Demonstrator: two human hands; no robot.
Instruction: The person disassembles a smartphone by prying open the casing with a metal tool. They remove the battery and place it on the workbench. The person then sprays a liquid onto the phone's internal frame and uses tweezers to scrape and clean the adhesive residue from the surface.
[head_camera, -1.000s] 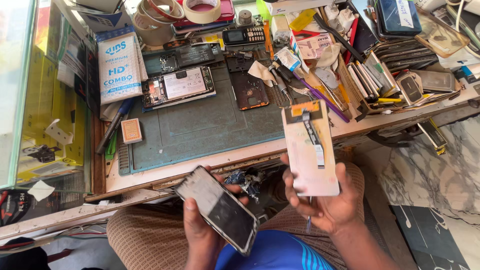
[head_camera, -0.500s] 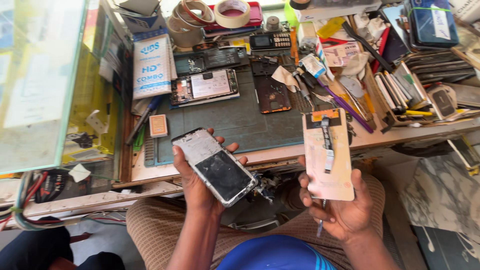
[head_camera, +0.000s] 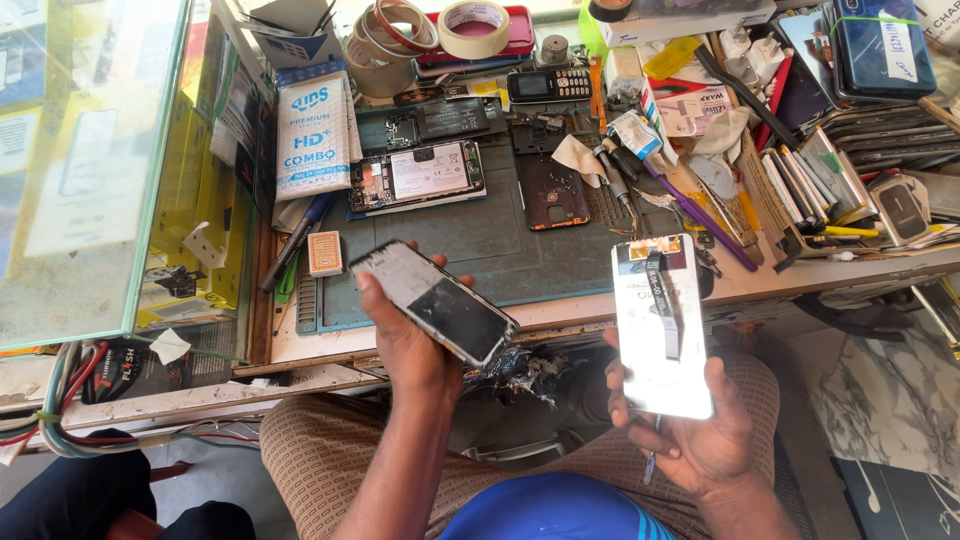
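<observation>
Head cam: a phone frame (head_camera: 436, 303) is gripped by the left hand (head_camera: 412, 345), fingers wrapped round its edges, just over the counter (head_camera: 760, 285) edge. A white display panel (head_camera: 661, 325) is held upright-ish in the right hand (head_camera: 700, 435), fingers curled at its bottom, above the lap. An opened phone (head_camera: 417, 176) is lying on the green mat (head_camera: 500, 240).

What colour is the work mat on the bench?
Dark teal-green, seen in the head view: the work mat lies under the opened phones.

White-and-blue flat rectangular pouch package (head_camera: 318, 133) stands at the mat's back-left edge. Small orange-bordered box (head_camera: 325, 253) lies below it. Black cracked phone screen (head_camera: 435, 302) in left hand; white-backed display panel (head_camera: 662, 326) in right.
</observation>
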